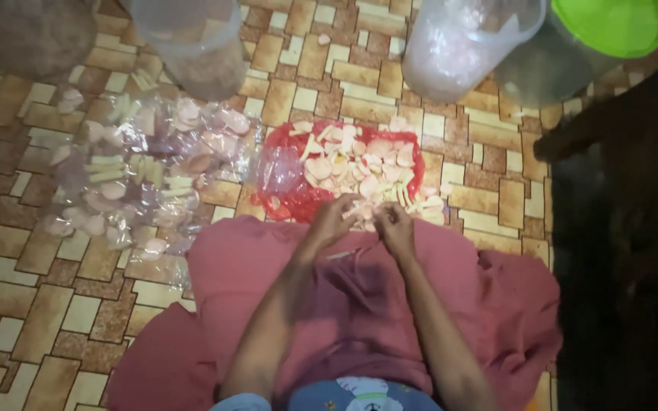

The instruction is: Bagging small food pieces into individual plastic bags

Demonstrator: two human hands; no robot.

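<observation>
Both hands meet over the near edge of the red plastic sheet (291,199) on the tiled floor (9,304). Left hand (334,219) and right hand (396,226) have fingers pressed together, pinching a small pale cracker piece (365,213), likely sorting. Crackers (359,164) heaped on sheet; clear bags of crackers (127,179) lie left. Far edge: clear tub (196,38), plastic jar (458,46), green lid (611,23).

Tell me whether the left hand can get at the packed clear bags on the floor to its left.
Probably yes. The left hand is at the red tray of crackers, and only open tiled floor and the person's pink skirt lie between it and the clear bags.
</observation>
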